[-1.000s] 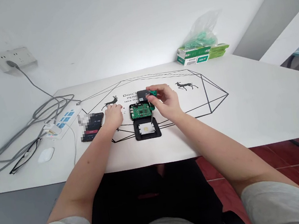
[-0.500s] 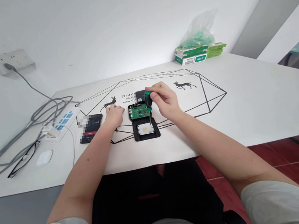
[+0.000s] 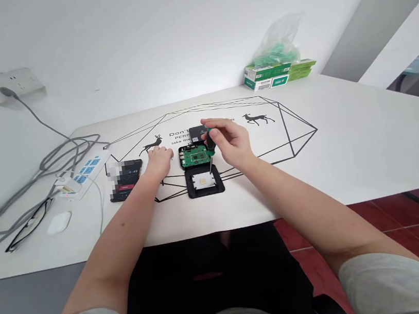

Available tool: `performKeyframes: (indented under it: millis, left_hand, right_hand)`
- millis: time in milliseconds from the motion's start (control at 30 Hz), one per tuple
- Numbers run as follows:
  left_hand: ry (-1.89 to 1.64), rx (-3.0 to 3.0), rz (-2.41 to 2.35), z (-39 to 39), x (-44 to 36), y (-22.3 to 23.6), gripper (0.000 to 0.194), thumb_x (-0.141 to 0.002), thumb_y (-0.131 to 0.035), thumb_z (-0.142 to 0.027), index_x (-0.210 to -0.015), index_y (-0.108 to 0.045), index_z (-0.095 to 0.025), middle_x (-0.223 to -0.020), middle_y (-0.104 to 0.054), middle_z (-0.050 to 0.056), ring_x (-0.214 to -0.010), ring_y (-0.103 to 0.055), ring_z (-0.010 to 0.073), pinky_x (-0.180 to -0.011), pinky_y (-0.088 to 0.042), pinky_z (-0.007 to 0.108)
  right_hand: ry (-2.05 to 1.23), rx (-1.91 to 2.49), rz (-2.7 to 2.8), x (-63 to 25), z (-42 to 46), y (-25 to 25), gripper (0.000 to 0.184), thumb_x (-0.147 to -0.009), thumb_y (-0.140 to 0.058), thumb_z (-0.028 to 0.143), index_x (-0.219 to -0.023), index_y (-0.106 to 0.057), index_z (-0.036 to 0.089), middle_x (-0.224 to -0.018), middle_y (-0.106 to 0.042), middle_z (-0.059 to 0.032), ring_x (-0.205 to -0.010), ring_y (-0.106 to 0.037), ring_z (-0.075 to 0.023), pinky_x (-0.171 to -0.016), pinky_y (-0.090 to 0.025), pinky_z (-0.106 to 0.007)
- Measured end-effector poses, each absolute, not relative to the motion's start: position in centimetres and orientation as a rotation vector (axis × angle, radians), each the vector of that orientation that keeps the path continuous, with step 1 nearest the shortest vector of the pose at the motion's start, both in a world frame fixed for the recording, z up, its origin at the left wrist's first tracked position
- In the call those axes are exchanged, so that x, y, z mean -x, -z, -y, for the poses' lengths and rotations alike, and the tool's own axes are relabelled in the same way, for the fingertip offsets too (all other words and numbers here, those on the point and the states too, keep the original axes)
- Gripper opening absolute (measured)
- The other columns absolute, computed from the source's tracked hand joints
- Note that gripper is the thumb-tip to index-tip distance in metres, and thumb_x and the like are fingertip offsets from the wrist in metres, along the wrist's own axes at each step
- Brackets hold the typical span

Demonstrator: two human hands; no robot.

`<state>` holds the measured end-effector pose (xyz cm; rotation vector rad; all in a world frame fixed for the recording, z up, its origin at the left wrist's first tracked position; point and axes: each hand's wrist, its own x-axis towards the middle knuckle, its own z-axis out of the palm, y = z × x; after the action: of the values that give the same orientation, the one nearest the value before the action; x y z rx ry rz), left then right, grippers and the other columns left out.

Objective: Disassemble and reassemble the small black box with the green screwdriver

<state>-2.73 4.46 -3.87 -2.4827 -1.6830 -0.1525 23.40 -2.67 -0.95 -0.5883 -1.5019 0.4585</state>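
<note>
My right hand (image 3: 233, 142) is wrapped round the green and black handle of a screwdriver (image 3: 211, 144), held upright. Its shaft reaches down to the upper right corner of a silvery metal plate (image 3: 207, 179), which sits in a square black cover (image 3: 191, 190). Just beyond the cover lies a green circuit board (image 3: 194, 157) in a black case. To the left of that case, my left hand (image 3: 161, 163) rests on the table, fingers loosely bent and apart, with nothing seen in it. Behind the board is a black flat piece (image 3: 197, 132), partly hidden by my right hand.
Left of my left arm lie a phone (image 3: 130, 174), a power strip (image 3: 86, 173) with coiled grey cable (image 3: 23, 189), glasses (image 3: 28, 228) and a white earbud case (image 3: 60, 223). At the back right, green and white boxes (image 3: 267, 77) carry a clear plastic bag (image 3: 279, 43).
The screwdriver handle has turned in my right hand and now shows more black; its shaft stays at the same corner. My left hand stays put. The view has shifted slightly.
</note>
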Motion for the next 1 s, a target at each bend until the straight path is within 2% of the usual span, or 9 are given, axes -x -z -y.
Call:
performKeyframes:
  millis: [133,267,367,500,600,700,767,867,1000]
  left_hand:
    - [0.160,2.470,1.699,-4.5,2.8,3.9,0.035,-0.104,-0.050,-0.012,-0.116,-0.081,-0.021,-0.119,-0.076,0.018,-0.120,-0.059,0.0363,-0.100,-0.040,0.049]
    - [0.169,2.471,1.695,-4.2,2.8,3.6,0.034,-0.106,-0.049,-0.013,-0.111,-0.082,-0.020,-0.117,-0.076,0.018,-0.121,-0.058,0.0362,-0.102,-0.041,0.050]
    - [0.186,2.466,1.697,-3.8,2.8,3.5,0.033,-0.106,-0.048,-0.013,-0.110,-0.081,-0.020,-0.119,-0.075,0.018,-0.124,-0.057,0.0371,-0.103,-0.041,0.051]
    - [0.229,2.453,1.717,-3.5,2.6,3.3,0.031,-0.108,-0.047,-0.016,-0.110,-0.078,-0.019,-0.122,-0.073,0.020,-0.125,-0.057,0.0396,-0.102,-0.042,0.054]
    - [0.392,2.426,1.797,-3.0,2.2,2.8,0.027,-0.111,-0.047,-0.023,-0.108,-0.073,-0.018,-0.121,-0.072,0.020,-0.121,-0.059,0.0390,-0.101,-0.044,0.053]
    - [0.607,2.506,1.798,-2.1,1.4,2.1,0.021,-0.111,-0.051,-0.026,-0.099,-0.068,-0.021,-0.112,-0.073,0.015,-0.112,-0.063,0.0343,-0.098,-0.048,0.049]
    - [0.704,2.652,1.671,-1.1,0.8,1.6,0.019,-0.109,-0.054,-0.027,-0.094,-0.065,-0.022,-0.103,-0.072,0.011,-0.106,-0.063,0.0310,-0.097,-0.050,0.046]
    - [0.809,2.814,1.481,0.4,-0.1,1.2,0.018,-0.106,-0.055,-0.026,-0.091,-0.063,-0.023,-0.100,-0.072,0.009,-0.106,-0.063,0.0297,-0.098,-0.051,0.046]
    - [0.821,3.030,1.163,1.5,-0.7,1.3,0.018,-0.107,-0.048,-0.023,-0.102,-0.065,-0.022,-0.110,-0.073,0.010,-0.113,-0.062,0.0290,-0.102,-0.053,0.046]
  right_hand:
    - [-0.409,0.570,1.613,-23.7,2.7,0.6,0.037,-0.110,-0.054,0.056,-0.124,-0.079,0.034,-0.124,-0.081,-0.0063,-0.106,-0.078,-0.0247,-0.092,-0.067,-0.050]
    - [-0.288,0.587,1.603,-23.4,2.3,0.7,0.029,-0.099,-0.075,0.054,-0.118,-0.080,0.033,-0.104,-0.072,-0.0042,-0.089,-0.067,-0.0209,-0.077,-0.062,-0.042]
    - [-0.275,0.620,1.577,-23.3,2.3,0.8,0.035,-0.094,-0.080,0.060,-0.117,-0.079,0.034,-0.095,-0.064,-0.0019,-0.081,-0.060,-0.0196,-0.079,-0.060,-0.044]
    - [-0.388,0.592,1.563,-23.5,2.3,0.7,0.030,-0.106,-0.063,0.057,-0.118,-0.078,0.034,-0.098,-0.065,-0.0035,-0.089,-0.065,-0.0214,-0.081,-0.060,-0.045]
    - [-0.452,0.548,1.493,-23.4,2.2,0.7,0.024,-0.099,-0.076,0.054,-0.108,-0.072,0.032,-0.108,-0.065,-0.0032,-0.096,-0.068,-0.0199,-0.079,-0.061,-0.040]
    - [-0.595,0.540,1.449,-23.0,2.2,0.8,0.036,-0.094,-0.082,0.056,-0.104,-0.058,0.030,-0.130,-0.068,-0.0043,-0.098,-0.073,-0.0180,-0.077,-0.065,-0.037]
    - [-0.613,0.578,1.446,-22.8,2.4,0.8,0.044,-0.091,-0.085,0.056,-0.103,-0.053,0.030,-0.131,-0.073,-0.0044,-0.090,-0.075,-0.0165,-0.074,-0.066,-0.036]
    - [-0.460,0.635,1.441,-22.8,2.8,0.9,0.045,-0.086,-0.090,0.056,-0.102,-0.058,0.029,-0.117,-0.080,-0.0036,-0.085,-0.076,-0.0181,-0.076,-0.065,-0.038]
    - [-0.385,0.631,1.543,-23.3,3.2,0.6,0.029,-0.103,-0.069,0.058,-0.112,-0.076,0.031,-0.118,-0.083,-0.0066,-0.109,-0.079,-0.0253,-0.093,-0.065,-0.047]
